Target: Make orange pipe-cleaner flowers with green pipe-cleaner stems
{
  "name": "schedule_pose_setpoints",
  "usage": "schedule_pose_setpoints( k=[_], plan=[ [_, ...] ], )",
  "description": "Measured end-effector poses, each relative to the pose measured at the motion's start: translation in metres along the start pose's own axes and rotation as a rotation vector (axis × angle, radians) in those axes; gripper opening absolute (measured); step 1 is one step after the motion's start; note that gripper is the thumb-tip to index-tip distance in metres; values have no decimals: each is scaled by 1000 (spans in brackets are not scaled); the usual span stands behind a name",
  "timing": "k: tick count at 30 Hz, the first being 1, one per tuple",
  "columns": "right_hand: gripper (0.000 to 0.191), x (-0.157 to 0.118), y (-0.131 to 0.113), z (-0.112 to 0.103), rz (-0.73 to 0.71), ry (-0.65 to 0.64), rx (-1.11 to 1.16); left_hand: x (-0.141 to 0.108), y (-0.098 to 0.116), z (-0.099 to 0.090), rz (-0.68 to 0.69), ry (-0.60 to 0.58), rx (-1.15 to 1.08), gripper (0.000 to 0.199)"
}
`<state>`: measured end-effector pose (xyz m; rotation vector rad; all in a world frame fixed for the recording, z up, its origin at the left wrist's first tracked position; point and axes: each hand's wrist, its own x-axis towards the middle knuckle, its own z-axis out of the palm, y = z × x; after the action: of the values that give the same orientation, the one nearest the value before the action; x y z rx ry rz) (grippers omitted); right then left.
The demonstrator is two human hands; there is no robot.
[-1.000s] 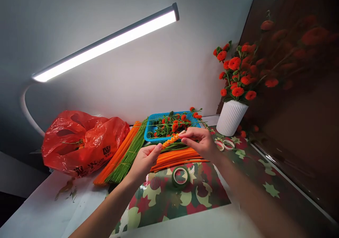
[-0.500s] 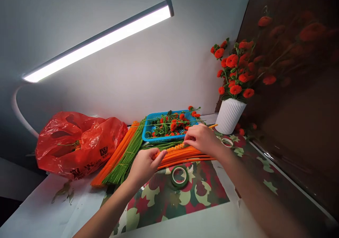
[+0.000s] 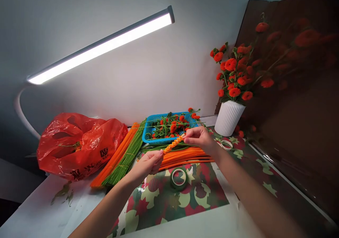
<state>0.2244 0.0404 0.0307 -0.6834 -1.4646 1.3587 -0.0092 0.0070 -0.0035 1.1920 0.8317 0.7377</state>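
An orange pipe cleaner (image 3: 173,144), wound into a spiral, stretches slantwise between my two hands. My left hand (image 3: 150,161) pinches its lower end between thumb and fingers. At the upper end, my right hand (image 3: 200,138) has its fingertips closed on it, near a pale tip; whether a thin rod runs inside the coil I cannot make out. Straight orange pipe cleaners (image 3: 185,156) lie in a bundle just beneath the coil. A roll of dark green tape (image 3: 172,183) rests on the patterned mat (image 3: 182,209) below my hands.
Behind my hands stands a blue basket (image 3: 143,138) of small orange flowers. Orange and green pipe cleaner bundles (image 3: 127,156) lean left of it, by a red plastic bag (image 3: 76,142). A white vase (image 3: 229,118) of flowers stands right; a lamp (image 3: 103,47) hangs above.
The straight end that stuck out past my right hand no longer shows. My right hand has turned, and more of the coil is visible between my hands.
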Motion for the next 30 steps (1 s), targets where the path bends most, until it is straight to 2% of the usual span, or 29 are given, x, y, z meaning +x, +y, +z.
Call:
schedule_pose_setpoints(
  k=[4, 6, 10, 12, 14, 16, 18, 21, 24, 27, 30],
  plan=[
    [21, 2, 5, 3, -2, 52, 27, 2, -3, 1, 13, 67, -45, 53],
    [22, 3, 7, 4, -12, 49, 29, 2, -4, 1, 20, 54, -43, 54],
    [24, 1, 2, -5, 37, -116, -15, -1, -5, -3, 56, -43, 85, 55],
    [21, -2, -5, -13, 70, -218, -145, -3, -1, -6, 74, -58, 253, 54],
    [19, -5, -15, -20, 117, -287, -389, -6, 4, -8, 75, -40, 475, 52],
    [15, -9, -23, -23, 114, -301, -635, -7, 9, -9, 52, -22, 670, 50],
    [10, -11, -29, -19, 52, -289, -890, -8, 13, -8, 25, 6, 811, 49],
    [10, -12, -31, -5, -83, -246, -1254, -9, 15, -5, 33, 86, 965, 47],
    [12, -12, -24, 11, -165, -129, -1455, -8, 15, -2, 90, 202, 1023, 47],
    [10, -11, -13, 21, -278, 68, -1450, -6, 14, -1, 157, 343, 935, 47],
    [13, -12, -5, 27, -462, 256, -1257, -4, 11, 1, 168, 411, 706, 49]
  ],
)
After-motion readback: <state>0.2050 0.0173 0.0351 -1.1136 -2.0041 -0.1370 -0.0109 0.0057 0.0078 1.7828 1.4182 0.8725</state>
